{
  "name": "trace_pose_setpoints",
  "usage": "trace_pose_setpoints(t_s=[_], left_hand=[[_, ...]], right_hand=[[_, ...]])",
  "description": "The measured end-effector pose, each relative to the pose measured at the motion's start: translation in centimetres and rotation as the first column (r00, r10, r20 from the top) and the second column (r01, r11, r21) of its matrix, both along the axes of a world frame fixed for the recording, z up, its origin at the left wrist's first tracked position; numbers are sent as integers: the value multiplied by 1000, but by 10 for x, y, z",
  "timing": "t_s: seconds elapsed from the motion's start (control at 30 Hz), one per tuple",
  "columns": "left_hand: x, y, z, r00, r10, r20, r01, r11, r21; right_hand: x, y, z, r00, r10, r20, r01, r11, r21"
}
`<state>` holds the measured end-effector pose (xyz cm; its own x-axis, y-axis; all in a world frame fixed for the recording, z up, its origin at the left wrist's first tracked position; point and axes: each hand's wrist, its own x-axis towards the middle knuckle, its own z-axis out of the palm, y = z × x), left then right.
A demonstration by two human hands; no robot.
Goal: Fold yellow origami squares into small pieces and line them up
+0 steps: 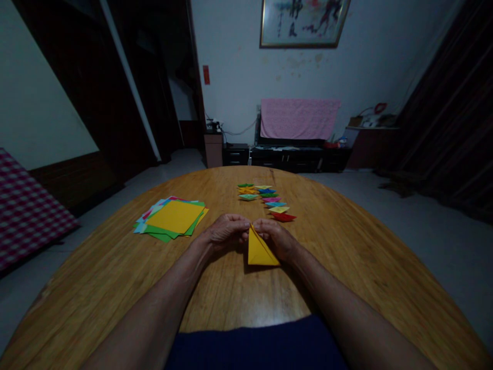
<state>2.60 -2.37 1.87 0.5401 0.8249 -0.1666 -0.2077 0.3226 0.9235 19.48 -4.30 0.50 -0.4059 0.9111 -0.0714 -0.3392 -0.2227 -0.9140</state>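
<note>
A yellow folded paper (260, 250) with a triangular shape is held over the table, its narrow tip pointing away from me and its wide edge towards me. At the tip, my left hand (228, 229) pinches the paper from the left side. My right hand (278, 237) grips it from the right, fingers closed along the slanted edge. The fingertips of both hands nearly meet at the top of the paper, and some of them are hidden behind it.
Left of my hands lies a loose stack of coloured paper squares (175, 218), yellow on top. Beyond my hands, several small folded paper pieces stand in rows, a red folded paper boat (284, 217) nearest. The round wooden table (346, 267) curves away on both sides.
</note>
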Motion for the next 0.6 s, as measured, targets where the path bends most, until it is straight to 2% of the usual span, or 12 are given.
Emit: trace_pose_setpoints(t_s=[0.17, 0.27, 0.4, 0.53, 0.6], left_hand=[[6, -3, 2, 997, 77, -19, -76, 996, 36], [10, -5, 4, 985, 159, -60, -154, 985, 83], [13, -4, -1, 972, 228, -57, -220, 968, 122], [14, 0, -8, 971, 234, -47, -226, 964, 137], [14, 1, -10, 969, 241, -53, -231, 962, 147]], right_hand=[[-1, 0, 0, 995, -44, 92, 41, 999, 29], [-3, -1, 3, 957, -189, 218, 160, 977, 143], [-8, 2, 1, 864, -387, 322, 259, 890, 375], [-11, 5, -7, 736, -539, 410, 222, 764, 605], [-11, 6, -9, 682, -599, 419, 221, 715, 663]])
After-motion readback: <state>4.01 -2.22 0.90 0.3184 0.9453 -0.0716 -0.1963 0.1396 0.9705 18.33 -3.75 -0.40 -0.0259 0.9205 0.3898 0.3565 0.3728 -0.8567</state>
